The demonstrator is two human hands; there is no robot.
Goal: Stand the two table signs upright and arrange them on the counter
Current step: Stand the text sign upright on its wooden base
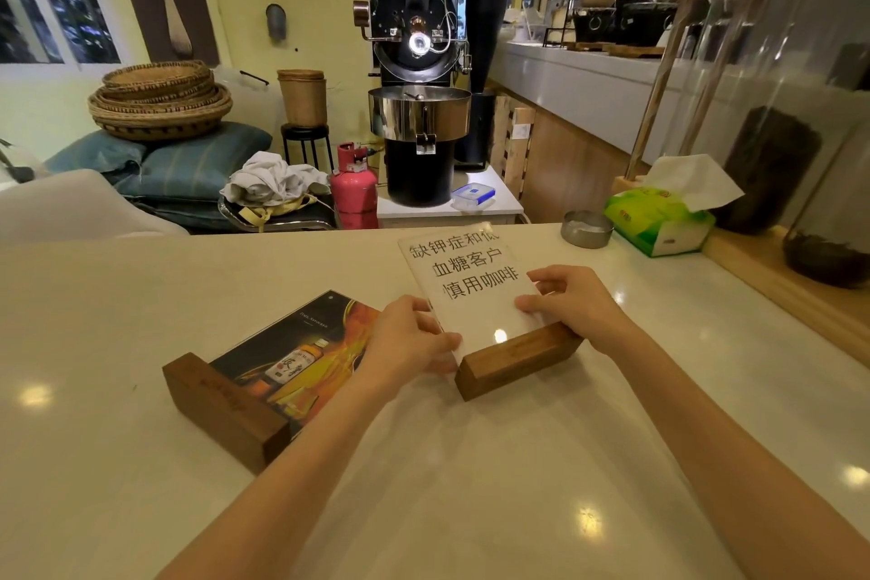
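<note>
Two table signs with wooden bases lie flat on the pale counter (471, 462). The white sign (459, 271) carries black printed characters and its wooden base (513, 360) faces me. My left hand (405, 337) grips its left edge near the base. My right hand (572, 301) holds its right edge, fingertips resting on the panel. To the left lies the dark sign (301, 356) with a bottle picture, its wooden base (223, 410) nearest me; neither hand touches it.
A round metal ashtray (586, 228) and a green tissue pack (659, 219) sit at the counter's far right. A wooden rack with large glass jars (777, 165) stands along the right edge. Beyond the counter stand a coffee roaster (419, 75) and a pink gas cylinder (353, 188).
</note>
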